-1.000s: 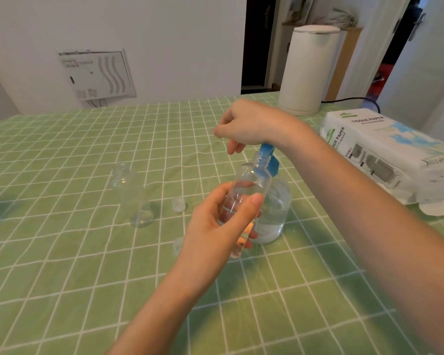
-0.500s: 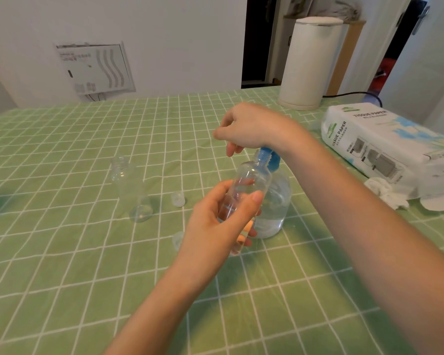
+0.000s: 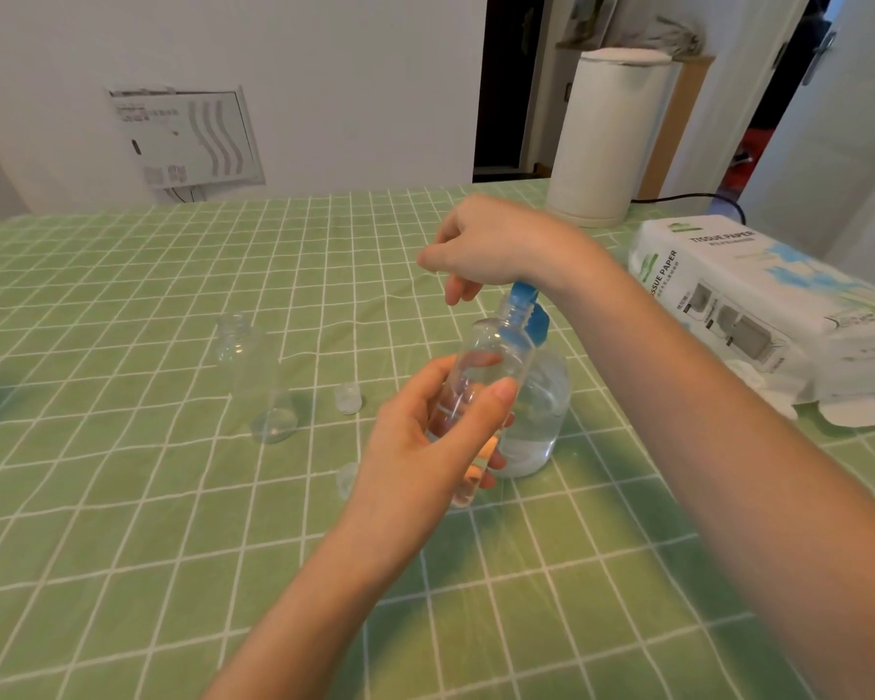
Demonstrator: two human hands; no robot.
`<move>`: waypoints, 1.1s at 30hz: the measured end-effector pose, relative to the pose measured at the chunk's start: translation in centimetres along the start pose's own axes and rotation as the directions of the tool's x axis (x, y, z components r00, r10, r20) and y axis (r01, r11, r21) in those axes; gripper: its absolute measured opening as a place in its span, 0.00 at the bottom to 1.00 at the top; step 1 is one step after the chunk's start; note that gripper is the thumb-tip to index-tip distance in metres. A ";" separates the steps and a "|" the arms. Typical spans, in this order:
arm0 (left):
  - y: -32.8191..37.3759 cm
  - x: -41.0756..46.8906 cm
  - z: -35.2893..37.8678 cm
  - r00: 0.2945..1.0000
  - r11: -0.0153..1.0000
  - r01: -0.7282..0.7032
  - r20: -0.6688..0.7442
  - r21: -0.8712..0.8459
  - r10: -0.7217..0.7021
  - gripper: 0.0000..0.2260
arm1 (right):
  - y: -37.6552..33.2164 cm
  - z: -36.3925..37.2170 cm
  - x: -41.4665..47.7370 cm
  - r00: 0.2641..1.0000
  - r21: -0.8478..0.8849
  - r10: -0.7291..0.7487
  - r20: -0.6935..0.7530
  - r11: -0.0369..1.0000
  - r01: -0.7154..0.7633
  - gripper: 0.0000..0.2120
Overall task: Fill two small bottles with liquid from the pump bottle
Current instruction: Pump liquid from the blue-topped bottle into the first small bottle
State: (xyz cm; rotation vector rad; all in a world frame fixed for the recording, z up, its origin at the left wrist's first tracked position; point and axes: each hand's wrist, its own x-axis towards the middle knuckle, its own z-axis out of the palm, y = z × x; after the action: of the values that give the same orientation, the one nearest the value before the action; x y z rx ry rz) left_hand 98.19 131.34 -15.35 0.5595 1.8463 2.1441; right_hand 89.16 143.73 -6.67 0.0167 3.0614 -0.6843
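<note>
Bearing pump-btl [image 3: 546, 396]: green-check tbl [image 3: 122, 497] nr wall [image 3: 349, 93]

clear glossy plastic small bottle [image 3: 496, 366]; matt checked cloth tablecloth [image 3: 122, 497]

Right hand [image 3: 496, 245] hides top of pump bottle [image 3: 546, 401]
</note>
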 end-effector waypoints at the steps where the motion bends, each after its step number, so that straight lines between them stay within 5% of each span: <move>1: 0.0 0.0 0.0 1.000 1.000 0.002 -0.002 0.001 -0.002 0.17 | 0.0 0.1 0.0 1.000 0.003 0.001 -0.001 1.000 -0.001 0.15; 33: -0.4 0.1 -0.1 1.000 1.000 0.023 -0.004 0.014 -0.023 0.12 | 0.5 0.9 -0.3 0.999 0.015 0.017 -0.033 1.000 -0.017 0.16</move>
State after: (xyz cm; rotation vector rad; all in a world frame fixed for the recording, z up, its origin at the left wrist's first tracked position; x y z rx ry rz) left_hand 98.04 131.33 -15.74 0.5342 1.8617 2.1210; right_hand 89.45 143.75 -7.70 0.0542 3.0838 -0.7129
